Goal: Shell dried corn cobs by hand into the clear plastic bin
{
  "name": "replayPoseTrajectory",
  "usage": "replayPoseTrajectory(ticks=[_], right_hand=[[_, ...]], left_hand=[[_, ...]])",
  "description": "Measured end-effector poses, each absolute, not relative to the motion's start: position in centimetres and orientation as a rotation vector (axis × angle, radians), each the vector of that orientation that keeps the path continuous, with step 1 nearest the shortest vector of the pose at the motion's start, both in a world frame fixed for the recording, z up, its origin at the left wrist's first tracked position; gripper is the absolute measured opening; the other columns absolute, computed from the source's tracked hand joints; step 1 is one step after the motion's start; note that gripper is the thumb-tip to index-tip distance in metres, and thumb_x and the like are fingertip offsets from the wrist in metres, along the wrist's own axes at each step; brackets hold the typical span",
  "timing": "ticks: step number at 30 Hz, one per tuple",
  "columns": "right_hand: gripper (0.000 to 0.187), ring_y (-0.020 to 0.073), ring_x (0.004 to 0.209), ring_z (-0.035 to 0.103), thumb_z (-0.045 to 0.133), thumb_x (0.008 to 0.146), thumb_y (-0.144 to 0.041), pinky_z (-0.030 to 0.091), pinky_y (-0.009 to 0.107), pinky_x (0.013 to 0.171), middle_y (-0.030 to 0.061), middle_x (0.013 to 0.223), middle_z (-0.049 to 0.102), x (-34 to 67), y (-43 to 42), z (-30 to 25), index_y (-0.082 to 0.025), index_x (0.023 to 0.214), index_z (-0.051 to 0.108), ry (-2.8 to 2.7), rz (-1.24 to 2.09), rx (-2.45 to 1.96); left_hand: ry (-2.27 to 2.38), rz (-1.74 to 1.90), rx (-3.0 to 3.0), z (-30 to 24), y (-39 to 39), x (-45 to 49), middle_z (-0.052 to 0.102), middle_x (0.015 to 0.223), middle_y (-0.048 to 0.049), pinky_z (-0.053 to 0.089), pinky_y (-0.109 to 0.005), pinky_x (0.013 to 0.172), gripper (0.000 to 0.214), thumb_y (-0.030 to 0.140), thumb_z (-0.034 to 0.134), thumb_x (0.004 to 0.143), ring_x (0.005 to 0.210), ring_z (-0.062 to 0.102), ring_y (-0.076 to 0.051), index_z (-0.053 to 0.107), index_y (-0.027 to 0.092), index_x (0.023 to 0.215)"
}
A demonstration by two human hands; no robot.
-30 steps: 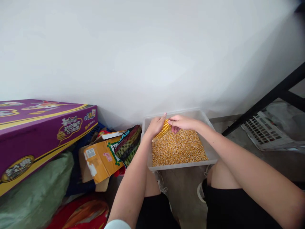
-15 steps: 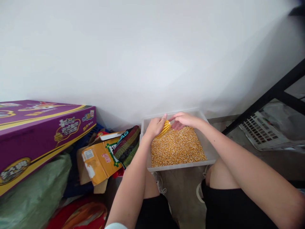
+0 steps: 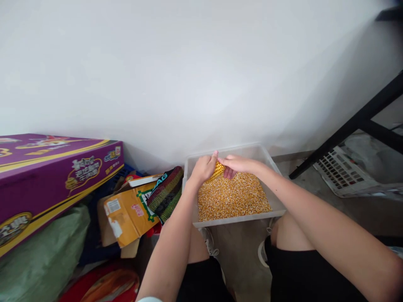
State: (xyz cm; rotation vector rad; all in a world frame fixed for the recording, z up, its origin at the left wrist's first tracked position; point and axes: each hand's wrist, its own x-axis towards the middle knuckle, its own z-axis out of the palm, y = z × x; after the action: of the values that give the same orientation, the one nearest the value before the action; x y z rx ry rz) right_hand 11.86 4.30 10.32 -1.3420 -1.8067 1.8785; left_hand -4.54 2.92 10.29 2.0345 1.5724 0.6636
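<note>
Surrounding tub (image 3: 239, 220) of kernels (image 3: 234, 197): white wall (image 3: 201, 84), grey floor (image 3: 242, 256), purple box (image 3: 47, 186)

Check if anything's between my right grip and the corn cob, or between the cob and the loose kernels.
Nothing visible is in the way. The right grip is at the far end of the corn cob, which the left grip holds, and no other object shows between it and the loose kernels in the whitish tub.
</note>
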Motion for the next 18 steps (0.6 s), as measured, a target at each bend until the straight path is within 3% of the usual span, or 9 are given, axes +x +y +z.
replayPoseTrajectory(ticks=[7, 13, 15, 18], right_hand=[[0.039, 0.0166, 0.056, 0.063, 0.03, 0.095, -0.047, 0.053, 0.028, 0.054, 0.01, 0.065, 0.064, 11.9, 3.7, 10.8, -0.014, 0.089, 0.051, -1.814, 1.816, -1.378], [0.019, 0.0155, 0.063, 0.064, 0.04, 0.093, -0.026, 0.055, 0.029, 0.062, 0.0094, 0.073, 0.066, 12.9, 4.3, 12.0, -0.013, 0.095, 0.055, -1.682, 1.868, -1.306], [0.019, 0.0167, 0.068, 0.065, 0.043, 0.092, -0.028, 0.055, 0.029, 0.062, 0.0103, 0.081, 0.067, 13.3, 4.5, 12.1, -0.015, 0.098, 0.055, -1.649, 1.811, -1.365], [0.033, 0.0193, 0.072, 0.065, 0.042, 0.091, -0.045, 0.055, 0.03, 0.059, 0.0123, 0.091, 0.066, 13.8, 4.5, 12.1, -0.018, 0.1, 0.056, -1.642, 1.734, -1.442]], left_hand=[[1.531, 0.632, 1.92, 9.9, 3.4, -4.9, 0.049, 0.056, -0.0016, 0.03, -0.026, 0.058, 0.059, 0.061, 0.024, 0.086, 0.06, 0.043, -0.015, 0.045, 0.016, 0.054], [1.524, 0.709, 1.864, 10.1, 3.5, -5.0, 0.043, 0.052, 0.0007, 0.026, -0.026, 0.056, 0.059, 0.06, 0.019, 0.087, 0.055, 0.036, -0.012, 0.042, 0.017, 0.053], [1.535, 0.727, 1.913, 10.3, 3.4, -4.8, 0.042, 0.052, 0.0005, 0.025, -0.027, 0.056, 0.06, 0.059, 0.018, 0.088, 0.055, 0.036, -0.012, 0.042, 0.017, 0.053], [1.538, 0.714, 1.992, 10.7, 3.0, -4.3, 0.047, 0.053, -0.0011, 0.026, -0.027, 0.058, 0.063, 0.056, 0.015, 0.09, 0.056, 0.039, -0.013, 0.047, 0.016, 0.054]])
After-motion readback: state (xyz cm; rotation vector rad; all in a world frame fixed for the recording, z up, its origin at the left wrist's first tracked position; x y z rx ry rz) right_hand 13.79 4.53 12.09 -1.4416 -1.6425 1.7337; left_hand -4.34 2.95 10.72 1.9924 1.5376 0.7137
